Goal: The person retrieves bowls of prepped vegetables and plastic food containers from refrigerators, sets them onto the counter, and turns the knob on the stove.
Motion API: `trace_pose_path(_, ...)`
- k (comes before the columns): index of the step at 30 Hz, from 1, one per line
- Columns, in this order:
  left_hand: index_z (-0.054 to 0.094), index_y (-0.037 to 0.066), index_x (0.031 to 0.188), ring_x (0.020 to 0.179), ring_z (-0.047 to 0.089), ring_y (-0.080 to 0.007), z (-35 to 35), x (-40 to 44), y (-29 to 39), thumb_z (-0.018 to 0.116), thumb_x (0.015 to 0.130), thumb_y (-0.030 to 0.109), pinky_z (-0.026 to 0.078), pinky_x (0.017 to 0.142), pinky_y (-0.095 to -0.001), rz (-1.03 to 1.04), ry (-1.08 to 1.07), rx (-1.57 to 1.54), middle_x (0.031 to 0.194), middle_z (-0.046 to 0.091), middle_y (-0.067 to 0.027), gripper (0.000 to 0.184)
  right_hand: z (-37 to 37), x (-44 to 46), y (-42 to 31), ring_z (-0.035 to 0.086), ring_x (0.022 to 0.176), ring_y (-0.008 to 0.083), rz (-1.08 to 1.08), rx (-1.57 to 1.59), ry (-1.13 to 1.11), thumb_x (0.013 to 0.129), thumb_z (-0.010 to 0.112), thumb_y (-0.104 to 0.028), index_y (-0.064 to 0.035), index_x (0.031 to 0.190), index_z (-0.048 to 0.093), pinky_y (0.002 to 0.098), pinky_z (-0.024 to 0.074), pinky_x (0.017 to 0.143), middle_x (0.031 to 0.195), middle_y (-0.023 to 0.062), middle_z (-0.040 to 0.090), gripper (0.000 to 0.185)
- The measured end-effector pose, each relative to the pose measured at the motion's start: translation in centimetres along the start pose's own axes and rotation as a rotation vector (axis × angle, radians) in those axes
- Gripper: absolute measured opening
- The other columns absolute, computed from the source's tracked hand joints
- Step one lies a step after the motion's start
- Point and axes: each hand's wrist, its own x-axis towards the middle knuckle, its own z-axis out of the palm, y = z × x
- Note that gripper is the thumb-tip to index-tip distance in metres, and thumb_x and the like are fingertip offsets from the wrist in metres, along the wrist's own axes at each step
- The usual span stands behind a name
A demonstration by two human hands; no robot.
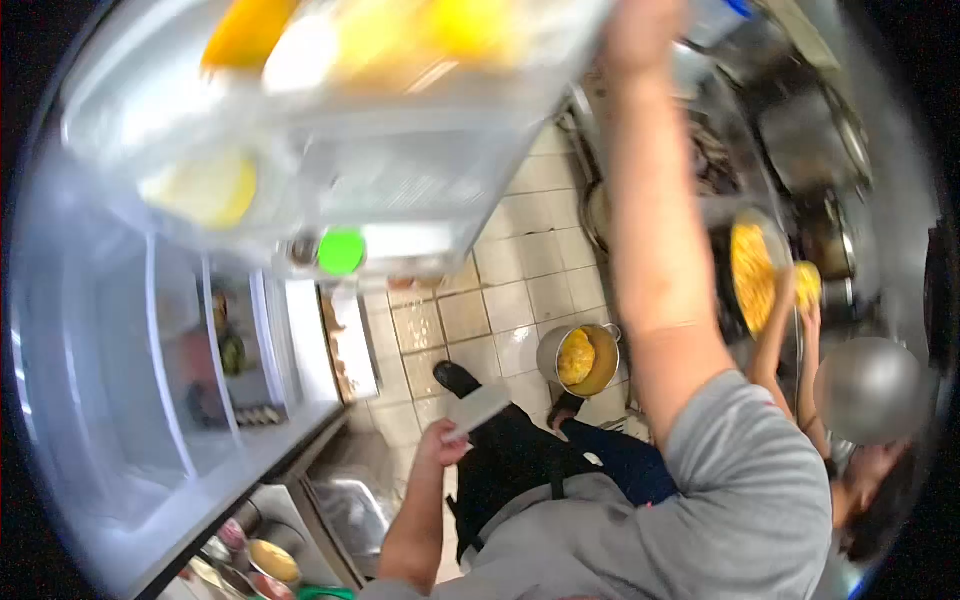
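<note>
My right arm reaches up to the top of the view, where my right hand point(643, 35) is blurred by motion beside the edge of the open fridge door point(400, 170). My left hand point(447, 443) is low in front of me, its fingers closed on a flat whitish translucent container point(478, 411). On the door shelves are blurred yellow and orange items and a jar with a bright green lid point(341, 251). To the left, the lit fridge interior point(110, 330) stands open, with shelves holding some food.
A pot point(604, 368) with yellow food stands on the tiled floor point(520, 300). At right, a co-worker's hands point(800, 290) are at a tray of shredded yellow food point(750, 270) on the counter. Bowls and containers point(274, 562) sit at lower left.
</note>
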Motion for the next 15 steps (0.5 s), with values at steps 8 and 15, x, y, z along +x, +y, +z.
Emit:
trace_pose_path(8,0.057,0.002,0.118,0.08,0.063,-0.02,24.5,-15.4,-14.5,0.052,0.077,-0.004,0.052,0.068,-0.0319,0.259,-0.253,0.918,0.096,0.065,-0.0085,0.042,-6.6,-6.8,-19.4,0.066,0.081,0.0299,-0.222,-0.148,-0.304,0.068,0.087,-0.045,-0.0054,0.107,0.06,0.038,0.0537,0.067,0.093,0.012,0.062,0.062)
trace_pose_path(15,0.054,0.003,0.127,0.083,0.065,-0.0196,36.9,-19.7,-16.4,0.047,0.083,-0.003,0.052,0.073,-0.0309,0.884,-0.056,1.475,0.1,0.067,-0.0104,0.046,-12.8,-7.2,-15.5,0.063,0.107,0.0369,0.121,0.026,-0.808,0.081,0.079,-0.035,-0.0144,0.136,0.052,0.0429,0.0509,0.092,0.128,0.0166,0.06,0.065)
